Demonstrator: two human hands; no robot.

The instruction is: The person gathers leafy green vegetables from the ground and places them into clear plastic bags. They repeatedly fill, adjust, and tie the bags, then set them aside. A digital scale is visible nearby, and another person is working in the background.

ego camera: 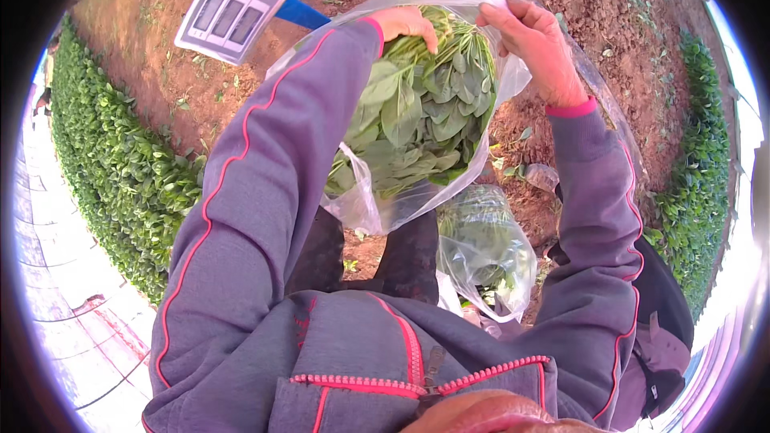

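A clear plastic bag (pixel 436 210) stands wide open in front of my legs, filled with bunched leafy greens (pixel 442 108) whose stems point away from me. My right hand (pixel 535 42) pinches the bag's far right rim between thumb and fingers. Inside the bag, my left hand (pixel 412 27) lies over the stems at the far left, its fingers curled downward. Part of that hand is hidden by the sleeve and the bag's edge, so a firm grip on the stems cannot be made out.
An electronic weighing scale's display and keypad (pixel 240 9) stands at upper left on a blue post (pixel 304 13). Another plastic bag of greens (pixel 487 246) sits beside my leg. Leafy crop rows (pixel 120 174) flank the bare soil (pixel 240 81). A dark hose (pixel 592 72) curves along the right.
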